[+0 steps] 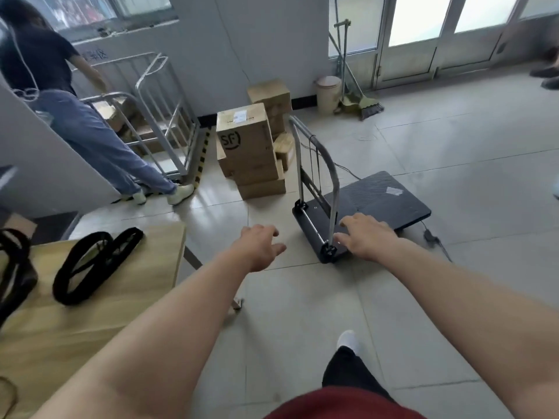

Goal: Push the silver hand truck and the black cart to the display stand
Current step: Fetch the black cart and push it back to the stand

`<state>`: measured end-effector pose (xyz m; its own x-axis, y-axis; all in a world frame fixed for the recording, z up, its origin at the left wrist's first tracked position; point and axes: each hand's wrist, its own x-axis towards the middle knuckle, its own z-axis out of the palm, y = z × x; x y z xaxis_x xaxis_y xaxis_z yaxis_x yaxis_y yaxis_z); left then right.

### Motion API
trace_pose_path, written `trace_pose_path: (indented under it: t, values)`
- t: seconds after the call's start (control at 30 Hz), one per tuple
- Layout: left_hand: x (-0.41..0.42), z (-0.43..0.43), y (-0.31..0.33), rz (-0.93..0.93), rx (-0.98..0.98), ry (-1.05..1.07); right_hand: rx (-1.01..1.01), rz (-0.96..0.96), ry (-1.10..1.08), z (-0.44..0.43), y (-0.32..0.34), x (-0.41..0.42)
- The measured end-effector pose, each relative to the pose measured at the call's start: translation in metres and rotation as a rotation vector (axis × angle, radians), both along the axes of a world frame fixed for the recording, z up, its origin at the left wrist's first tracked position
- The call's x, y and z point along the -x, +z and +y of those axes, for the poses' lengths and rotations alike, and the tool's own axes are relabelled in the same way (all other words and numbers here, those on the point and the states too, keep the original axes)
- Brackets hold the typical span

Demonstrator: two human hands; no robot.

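Head view: we reach out our left hand (258, 247) and right hand (367, 235), fingers (343, 221) apart, gripping nothing; the black cart (375, 204) sits just beyond them, the silver hand truck (160, 116) farther left.

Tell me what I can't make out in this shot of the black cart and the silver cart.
- Black cart, head view: its wheels are hidden under the deck, and the right hand covers the near corner.
- Silver hand truck: partly blocked by the other person, so its load is unclear.
- Display stand: not identifiable in view.
- Label on the SF box: too small to read.
- Left hand: open, touching nothing.
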<state>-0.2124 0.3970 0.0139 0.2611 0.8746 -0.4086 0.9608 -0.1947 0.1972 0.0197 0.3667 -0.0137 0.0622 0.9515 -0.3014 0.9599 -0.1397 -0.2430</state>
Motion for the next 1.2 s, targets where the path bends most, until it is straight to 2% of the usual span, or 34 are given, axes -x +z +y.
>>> trace_pose_path:
  t: [0.23,0.5,0.7,0.83,1.03,1.2]
  values:
    - [-0.042,0.138,0.017,0.009,0.016,0.034,-0.015,-0.006,0.017,0.151,0.015,-0.038]
    - [-0.072,0.27,0.009,0.04,0.037,-0.074,0.011,0.002,-0.059,0.253,0.001,-0.055]
    - [-0.095,0.395,-0.003,-0.007,0.02,-0.244,0.02,-0.014,-0.23,0.329,-0.019,-0.052]
    - [-0.105,0.465,-0.013,-0.007,0.012,-0.403,0.063,0.056,-0.382,0.368,-0.033,-0.03]
    - [-0.114,0.54,-0.032,0.019,-0.013,-0.602,0.067,0.206,-0.56,0.403,-0.047,-0.01]
    - [-0.137,0.574,-0.05,0.094,0.02,-0.731,0.109,0.306,-0.621,0.422,-0.062,-0.023]
